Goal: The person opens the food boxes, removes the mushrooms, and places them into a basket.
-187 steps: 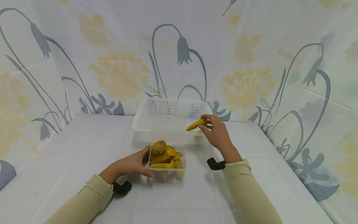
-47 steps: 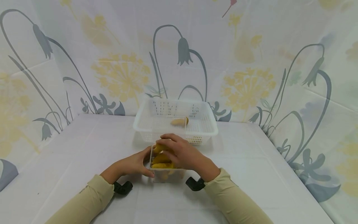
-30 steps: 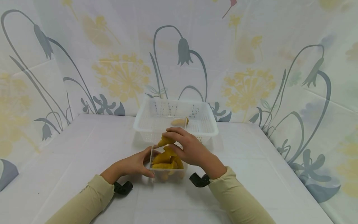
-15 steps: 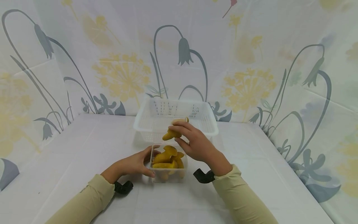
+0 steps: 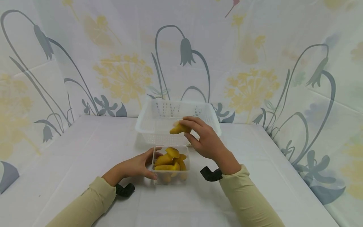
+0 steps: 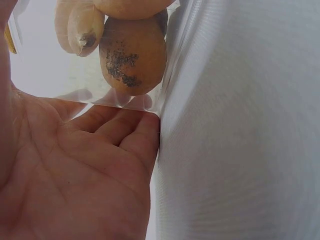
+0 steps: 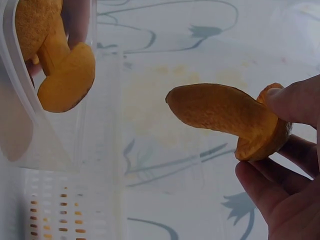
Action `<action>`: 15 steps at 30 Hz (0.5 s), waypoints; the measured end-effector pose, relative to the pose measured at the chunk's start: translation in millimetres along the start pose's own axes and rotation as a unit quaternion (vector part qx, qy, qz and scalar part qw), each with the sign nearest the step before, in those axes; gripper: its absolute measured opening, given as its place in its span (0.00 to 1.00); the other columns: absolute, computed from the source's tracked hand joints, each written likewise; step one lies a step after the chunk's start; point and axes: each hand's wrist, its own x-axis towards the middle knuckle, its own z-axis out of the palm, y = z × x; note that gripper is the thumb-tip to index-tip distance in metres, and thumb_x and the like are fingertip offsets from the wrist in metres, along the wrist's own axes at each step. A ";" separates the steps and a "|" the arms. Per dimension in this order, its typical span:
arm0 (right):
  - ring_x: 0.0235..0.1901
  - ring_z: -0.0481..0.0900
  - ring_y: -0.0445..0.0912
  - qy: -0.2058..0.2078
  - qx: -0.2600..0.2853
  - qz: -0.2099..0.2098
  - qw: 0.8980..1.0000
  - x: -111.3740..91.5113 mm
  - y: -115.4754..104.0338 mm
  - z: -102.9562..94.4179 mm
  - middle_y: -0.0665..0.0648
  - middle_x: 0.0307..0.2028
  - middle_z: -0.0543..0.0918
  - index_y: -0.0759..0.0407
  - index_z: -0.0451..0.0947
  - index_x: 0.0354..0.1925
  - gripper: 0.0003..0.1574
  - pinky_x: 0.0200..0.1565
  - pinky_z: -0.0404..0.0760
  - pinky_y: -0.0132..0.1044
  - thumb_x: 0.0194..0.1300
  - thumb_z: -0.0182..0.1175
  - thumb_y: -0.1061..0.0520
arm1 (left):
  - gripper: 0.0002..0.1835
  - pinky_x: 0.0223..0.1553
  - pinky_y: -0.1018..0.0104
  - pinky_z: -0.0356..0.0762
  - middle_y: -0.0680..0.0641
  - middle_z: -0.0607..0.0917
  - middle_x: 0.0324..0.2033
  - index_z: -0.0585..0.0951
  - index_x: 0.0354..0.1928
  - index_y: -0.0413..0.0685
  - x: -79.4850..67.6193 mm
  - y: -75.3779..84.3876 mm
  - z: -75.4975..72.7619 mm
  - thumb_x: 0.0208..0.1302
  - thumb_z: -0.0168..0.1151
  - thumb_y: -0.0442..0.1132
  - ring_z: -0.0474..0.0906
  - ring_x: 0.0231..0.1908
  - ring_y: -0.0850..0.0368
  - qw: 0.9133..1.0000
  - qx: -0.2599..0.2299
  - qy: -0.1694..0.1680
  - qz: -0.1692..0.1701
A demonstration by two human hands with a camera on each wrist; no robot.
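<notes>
In the head view, my right hand (image 5: 205,142) pinches a yellow-brown mushroom (image 5: 180,128) by its cap, thumb and fingers around it, above the near rim of a white perforated basket (image 5: 140,130). The right wrist view shows that mushroom's thick stem (image 7: 210,107) pointing away from the fingers. My left hand (image 5: 133,166) grips the left side of a clear plastic box (image 5: 177,181), thumb near its front corner and fingers behind. Several similar mushrooms (image 5: 164,160) lie in the box. Up close in the left wrist view, a mushroom with dark specks (image 6: 132,60) shows through the clear wall.
The basket stands at the back of the white-covered table (image 5: 113,145), behind the box. A flower-printed cloth (image 5: 238,63) rises behind it. Black wrist mounts (image 5: 125,190) hang under both wrists.
My right hand has lifted a mushroom out of the box and carried it up and back towards the basket, which held another mushroom in view. My left hand stays at the box.
</notes>
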 end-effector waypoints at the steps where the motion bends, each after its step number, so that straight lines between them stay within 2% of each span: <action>1: 0.53 0.73 0.42 0.004 -0.001 0.002 1.000 0.0 0.8 -1.0 0.52 0.58 0.70 0.51 0.69 0.58 0.24 0.51 0.76 0.35 0.63 0.55 0.57 | 0.56 0.68 0.49 0.49 0.52 0.63 0.65 0.45 0.69 0.57 0.0 0.0 0.0 0.44 0.73 0.44 0.55 0.67 0.53 1.000 -0.001 0.000 0.000; 15: 0.52 0.74 0.43 0.081 -0.023 0.006 0.996 -2.0 21.0 -8.9 0.53 0.57 0.72 0.52 0.70 0.57 0.24 0.50 0.75 0.37 0.62 0.56 0.57 | 0.55 0.67 0.49 0.50 0.51 0.62 0.65 0.45 0.69 0.57 -0.9 1.2 0.7 0.44 0.72 0.45 0.54 0.68 0.52 1.000 0.002 0.002 -0.001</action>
